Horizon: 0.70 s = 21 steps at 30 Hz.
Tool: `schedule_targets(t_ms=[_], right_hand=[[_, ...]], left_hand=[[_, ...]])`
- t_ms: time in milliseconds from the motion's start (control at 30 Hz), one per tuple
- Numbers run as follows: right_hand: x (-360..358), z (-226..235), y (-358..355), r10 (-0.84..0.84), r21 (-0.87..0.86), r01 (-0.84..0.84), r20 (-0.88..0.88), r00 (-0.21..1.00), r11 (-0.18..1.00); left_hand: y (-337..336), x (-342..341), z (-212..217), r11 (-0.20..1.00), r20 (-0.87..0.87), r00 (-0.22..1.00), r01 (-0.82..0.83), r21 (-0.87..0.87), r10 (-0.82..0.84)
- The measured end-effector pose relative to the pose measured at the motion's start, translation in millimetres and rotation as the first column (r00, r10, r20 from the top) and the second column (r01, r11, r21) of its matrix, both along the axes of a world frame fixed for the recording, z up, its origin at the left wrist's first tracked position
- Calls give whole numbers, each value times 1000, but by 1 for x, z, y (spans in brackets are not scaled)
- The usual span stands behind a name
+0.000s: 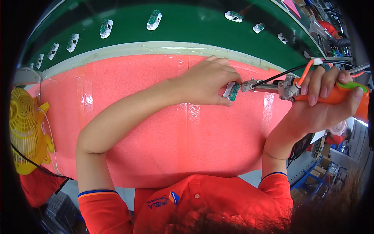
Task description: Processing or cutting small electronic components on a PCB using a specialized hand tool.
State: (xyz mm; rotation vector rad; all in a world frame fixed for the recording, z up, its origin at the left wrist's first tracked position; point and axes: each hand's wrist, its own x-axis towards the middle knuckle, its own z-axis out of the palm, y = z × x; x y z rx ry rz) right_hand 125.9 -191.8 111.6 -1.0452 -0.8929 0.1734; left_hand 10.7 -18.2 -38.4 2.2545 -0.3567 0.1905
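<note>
My left hand [208, 82], reaching across a pink foam mat [156, 144], is closed on a small green circuit board [233, 92] in a white housing. Fingers and thumb grip the piece by its left side and ends. From the right, my right hand [325, 91] wraps round the orange handle of a power screwdriver [269, 86]. Its metal nose lies level, pointing left at the upper edge of the circuit board; whether the tip touches it I cannot tell. A black hose and an orange tube run along the tool.
Beyond the mat lies a green conveyor belt [191, 23] carrying several more white housings with green boards, such as one housing [154, 20] near the middle. A yellow fan [27, 128] with a cable stands at the left. Shelving [311, 175] and another person's red sleeve [329, 28] show at the right.
</note>
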Motion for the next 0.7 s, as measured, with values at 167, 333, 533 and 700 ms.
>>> schedule_targets(t_ms=[167,333,533,700], right_hand=[[-2,4,16,-84,-34,82,-75,994,996],[2,2,9,-7,-25,5,-68,998,1000],[3,30,-35,-171,74,168,30,985,983],[-11,16,-22,-6,78,7,-13,1000,997]], left_hand=[[-5,0,7,999,-67,997,-38,-13,37],[-3,-1,8,999,-88,996,-25,-34,22],[6,1,-4,982,250,953,-184,32,171],[6,-3,-1,983,165,971,-180,34,172]])
